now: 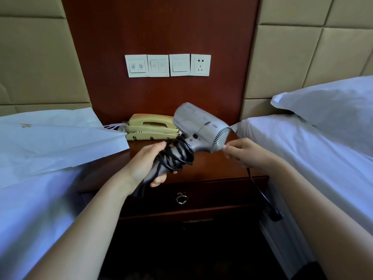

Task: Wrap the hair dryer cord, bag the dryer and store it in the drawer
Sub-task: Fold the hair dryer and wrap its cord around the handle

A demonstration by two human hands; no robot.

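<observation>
so the left hand (147, 160) is gripping the handle of the hair dryer (201, 126), fingers curling right round it and over the loops of black cord (177, 154) that are sitting wound on that handle. The dryer is hanging in the air above the nightstand (212, 170), grille pointing right. The right hand (246, 152) is sitting just beside the grille, a bit blurry, fingers curling in and pinching the loose end of cord, which is dangling below it down to the plug (275, 215). The drawer (212, 195) is sitting closed underneath, and the white bag (60, 138) is lying on the left bed, next to the phone (151, 126)
</observation>
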